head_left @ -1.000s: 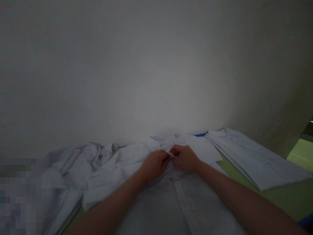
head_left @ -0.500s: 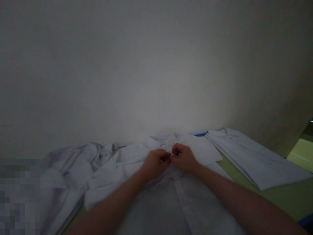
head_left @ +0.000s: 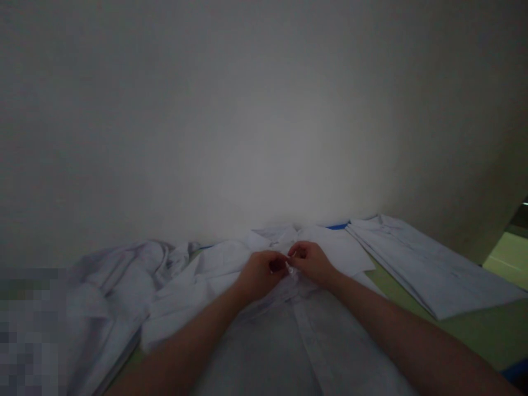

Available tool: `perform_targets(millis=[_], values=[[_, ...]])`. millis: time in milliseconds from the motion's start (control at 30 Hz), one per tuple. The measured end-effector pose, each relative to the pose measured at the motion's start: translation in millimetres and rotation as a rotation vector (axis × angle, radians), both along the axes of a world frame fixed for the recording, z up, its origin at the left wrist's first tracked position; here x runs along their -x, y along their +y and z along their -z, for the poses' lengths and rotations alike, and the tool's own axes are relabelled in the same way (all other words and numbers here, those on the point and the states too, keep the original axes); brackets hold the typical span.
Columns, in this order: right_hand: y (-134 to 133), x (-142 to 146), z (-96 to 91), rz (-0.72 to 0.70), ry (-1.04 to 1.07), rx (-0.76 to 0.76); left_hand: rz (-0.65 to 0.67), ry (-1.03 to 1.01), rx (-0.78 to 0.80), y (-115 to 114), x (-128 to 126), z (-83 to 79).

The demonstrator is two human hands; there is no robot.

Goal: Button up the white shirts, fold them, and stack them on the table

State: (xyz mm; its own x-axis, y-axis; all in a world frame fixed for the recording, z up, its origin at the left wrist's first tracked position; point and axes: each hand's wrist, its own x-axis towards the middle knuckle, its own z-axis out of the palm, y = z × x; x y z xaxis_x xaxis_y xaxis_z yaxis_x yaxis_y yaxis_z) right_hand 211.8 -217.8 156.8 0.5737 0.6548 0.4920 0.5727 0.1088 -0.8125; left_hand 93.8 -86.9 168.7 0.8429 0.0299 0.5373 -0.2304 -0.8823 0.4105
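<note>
A white shirt point(head_left: 289, 346) lies spread flat in front of me, collar towards the wall. My left hand point(head_left: 259, 275) and my right hand point(head_left: 313, 263) meet just below the collar, at the top of the button strip. Both hands have their fingertips pinched on the shirt's front edge there. Whatever small part sits between the fingers is too dim to make out.
A folded white shirt point(head_left: 429, 269) lies to the right on the green table point(head_left: 474, 330). A crumpled heap of white clothes point(head_left: 115, 280) fills the left side. A plain wall point(head_left: 264, 110) rises right behind the table. A blurred patch covers the bottom left corner.
The two hands have stayed together at the collar; the fingers have shifted slightly, with the right hand edging a little towards the wall.
</note>
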Motion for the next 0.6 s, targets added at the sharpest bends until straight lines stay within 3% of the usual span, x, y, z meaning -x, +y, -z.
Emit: perform_targets(millis=[300, 433, 500, 600], values=[[1.3, -1.4, -0.8, -0.001, 0.039, -0.087, -0.136, -0.055, -0.212, -9.7, 5.4, -7.8], [-11.6, -2.4, -7.9, -0.104, -0.195, -0.040, -0.129, -0.054, -0.142, -5.4, 3.0, -12.6], [-15.8, -1.6, -10.1, -0.065, -0.319, 0.014, -0.152, -0.051, -0.100, -2.0, 1.7, -14.2], [-14.7, 0.8, -10.2, 0.046, -0.278, 0.045, -0.177, -0.039, -0.103, 0.3, 0.7, -15.2]])
